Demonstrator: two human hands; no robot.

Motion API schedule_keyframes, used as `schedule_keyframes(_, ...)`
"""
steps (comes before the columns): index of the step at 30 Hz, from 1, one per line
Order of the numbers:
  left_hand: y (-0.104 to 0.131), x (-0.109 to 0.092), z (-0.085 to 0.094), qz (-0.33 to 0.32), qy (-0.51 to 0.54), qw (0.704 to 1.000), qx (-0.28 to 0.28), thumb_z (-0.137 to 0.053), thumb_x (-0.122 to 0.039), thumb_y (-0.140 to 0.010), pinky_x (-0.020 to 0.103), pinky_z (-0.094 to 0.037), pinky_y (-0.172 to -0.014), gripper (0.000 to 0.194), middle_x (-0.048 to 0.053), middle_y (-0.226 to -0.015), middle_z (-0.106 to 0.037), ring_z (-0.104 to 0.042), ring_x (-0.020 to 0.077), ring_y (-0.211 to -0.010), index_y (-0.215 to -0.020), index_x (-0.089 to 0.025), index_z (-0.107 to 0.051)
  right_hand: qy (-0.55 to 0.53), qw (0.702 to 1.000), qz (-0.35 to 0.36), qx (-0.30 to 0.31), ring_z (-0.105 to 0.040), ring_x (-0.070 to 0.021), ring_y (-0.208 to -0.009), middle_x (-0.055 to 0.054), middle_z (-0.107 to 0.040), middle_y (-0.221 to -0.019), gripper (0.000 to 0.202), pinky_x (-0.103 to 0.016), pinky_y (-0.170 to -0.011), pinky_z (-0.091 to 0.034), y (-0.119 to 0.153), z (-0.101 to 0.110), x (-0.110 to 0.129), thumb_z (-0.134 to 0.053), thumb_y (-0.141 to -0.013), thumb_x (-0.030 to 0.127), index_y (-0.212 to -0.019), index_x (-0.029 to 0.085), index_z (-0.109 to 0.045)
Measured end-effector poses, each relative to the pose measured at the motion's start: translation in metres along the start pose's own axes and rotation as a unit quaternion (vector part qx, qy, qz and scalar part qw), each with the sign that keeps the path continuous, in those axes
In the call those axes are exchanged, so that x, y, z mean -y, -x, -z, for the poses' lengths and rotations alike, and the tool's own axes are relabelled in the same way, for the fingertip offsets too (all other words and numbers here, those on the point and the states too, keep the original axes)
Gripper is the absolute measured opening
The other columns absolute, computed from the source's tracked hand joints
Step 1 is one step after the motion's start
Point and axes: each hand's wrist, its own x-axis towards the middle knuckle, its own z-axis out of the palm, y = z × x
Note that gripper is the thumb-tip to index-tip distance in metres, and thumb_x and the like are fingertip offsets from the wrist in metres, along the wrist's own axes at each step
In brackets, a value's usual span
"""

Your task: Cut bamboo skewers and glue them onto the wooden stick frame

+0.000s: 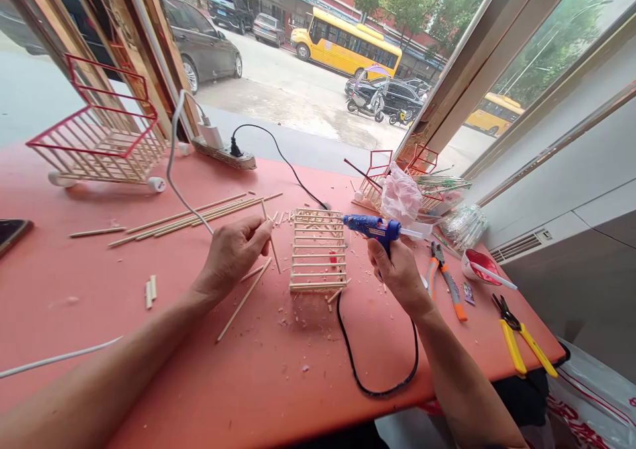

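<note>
Near the middle of the orange table [189,369] is a small frame of pale wooden sticks [318,257], with parallel slats across it. My left hand [236,253] is left of the frame and pinches a thin wooden stick [275,250]. In my right hand [397,273] is a blue glue gun [372,227], its nozzle at the frame's upper right corner; whether it touches cannot be told. A clear glue stick [416,230] sticks out of the gun's back.
Loose sticks [193,218] lie behind my left hand. A red-trimmed stick cart [106,131] stands back left. Orange-handled pliers [447,280], a red bowl [481,267] and yellow-handled cutters [524,336] are at right. The black cable [348,363] loops in front.
</note>
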Motion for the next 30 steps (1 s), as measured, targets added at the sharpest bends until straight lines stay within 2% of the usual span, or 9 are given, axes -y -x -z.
schedule_keyframes(19,-0.0001,-0.0031,0.0017,0.015,-0.005,1.0,0.007,-0.045,-0.046,-0.089,0.028,-0.037,-0.06,0.044,-0.002,-0.048,-0.052,-0.05,0.0151,-0.05,-0.052,-0.023,-0.05,0.01,1.0,0.003,-0.008,-0.046,-0.0119,-0.048,0.0,-0.05,-0.062,0.054,-0.026,-0.044,-0.038,0.0001,0.0007,-0.0007,-0.047,-0.095,0.073,-0.072,0.024,-0.047)
schedule_keyframes(30,-0.001,-0.0014,0.0006,0.015,-0.008,1.0,0.009,-0.045,-0.047,-0.09,0.028,-0.036,-0.059,0.045,-0.003,-0.047,-0.051,-0.048,0.0147,-0.049,-0.052,-0.023,-0.049,0.083,0.996,0.025,-0.026,-0.052,-0.0148,-0.05,-0.003,-0.058,-0.062,0.056,-0.027,-0.047,-0.04,-0.0009,0.0077,0.0017,-0.041,-0.097,0.073,-0.073,0.023,-0.051)
